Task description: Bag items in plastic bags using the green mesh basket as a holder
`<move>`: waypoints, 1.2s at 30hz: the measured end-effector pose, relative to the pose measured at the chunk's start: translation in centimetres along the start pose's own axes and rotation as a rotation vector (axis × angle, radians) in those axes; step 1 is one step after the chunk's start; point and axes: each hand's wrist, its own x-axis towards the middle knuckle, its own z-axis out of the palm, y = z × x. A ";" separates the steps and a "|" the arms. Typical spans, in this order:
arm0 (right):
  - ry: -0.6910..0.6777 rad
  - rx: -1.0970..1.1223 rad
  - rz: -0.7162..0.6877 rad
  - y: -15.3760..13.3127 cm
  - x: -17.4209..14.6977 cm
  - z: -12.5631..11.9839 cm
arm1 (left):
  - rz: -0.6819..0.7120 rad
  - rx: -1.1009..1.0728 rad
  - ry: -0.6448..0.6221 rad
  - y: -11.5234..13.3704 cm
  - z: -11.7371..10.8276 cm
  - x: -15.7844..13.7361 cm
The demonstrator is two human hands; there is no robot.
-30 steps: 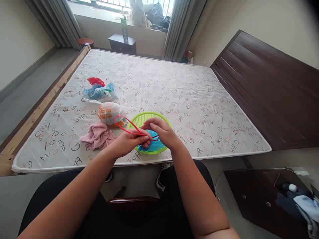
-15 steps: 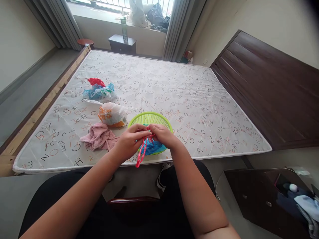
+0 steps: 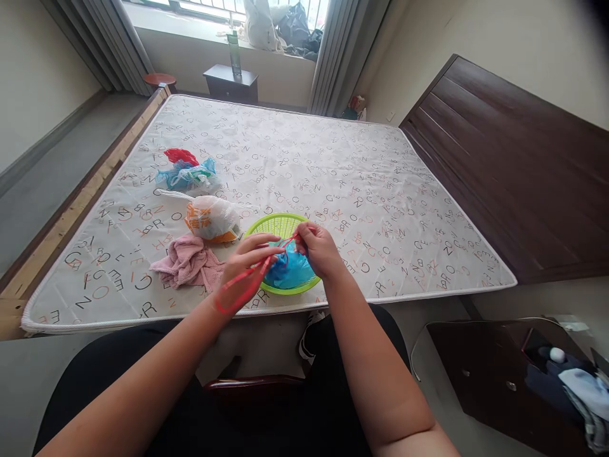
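Between my two hands stretches a thin red plastic strip (image 3: 290, 240), its loose loop hanging blurred over my left wrist. My left hand (image 3: 250, 261) has its fingers closed on one part of it. The other part is pinched between thumb and fingers of my right hand (image 3: 314, 246), a little higher and to the right. Directly beneath both hands stands a lime-green basket (image 3: 287, 222) on the mattress, with a blue plastic bag (image 3: 295, 270) in it. A pink towel (image 3: 188, 263) lies crumpled left of my left hand.
A white bag with orange print (image 3: 214, 216) lies behind the towel. Farther back are blue and red plastic bags (image 3: 185, 171). The mattress (image 3: 304, 165) has a dark headboard (image 3: 514, 171) on the right. A nightstand (image 3: 495, 374) with a phone and cloth stands at lower right.
My right hand has moved up and right, away from my left, drawing the red strip out between them. The strip's loop has swung left over my left wrist. More of the blue bag shows.
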 end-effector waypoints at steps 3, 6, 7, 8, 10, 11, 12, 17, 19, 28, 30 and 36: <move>0.168 0.114 0.006 -0.2 0.6 -1.9 | -0.260 -0.146 0.140 -0.8 -0.6 -0.1; 0.249 0.104 -0.049 -0.2 1.0 -3.7 | -0.507 -0.276 0.251 -2.3 -1.1 -0.5; 0.251 0.076 -0.071 -0.2 1.1 -4.1 | -0.554 -0.305 0.274 -2.8 -1.2 -0.6; 0.250 0.047 -0.090 -0.1 1.1 -4.3 | -0.586 -0.331 0.289 -3.2 -1.4 -0.7; 0.254 -0.003 -0.115 0.0 1.1 -4.5 | -0.624 -0.378 0.308 -3.8 -1.6 -0.8; 0.261 -0.020 -0.124 0.1 1.1 -4.4 | -0.636 -0.392 0.314 -4.0 -1.6 -0.8; 0.270 -0.032 -0.132 0.1 1.1 -4.2 | -0.648 -0.392 0.315 -4.2 -1.6 -0.7; 0.300 -0.072 -0.109 0.3 1.0 -3.7 | -0.717 -0.326 0.274 -5.4 -1.7 -0.9; 0.302 -0.074 -0.092 0.2 1.0 -3.9 | -0.737 -0.301 0.251 -5.7 -1.9 -1.1; 0.370 -0.211 -0.144 -1.3 0.7 -5.1 | -0.747 -0.212 0.256 -6.4 -2.9 -0.7; 0.364 -0.225 -0.146 -1.3 0.7 -5.2 | -0.766 -0.256 0.252 -6.2 -2.9 -0.7; 0.127 -0.082 -0.082 -0.9 0.1 -3.5 | -0.689 -0.331 0.059 -5.2 -2.2 -0.6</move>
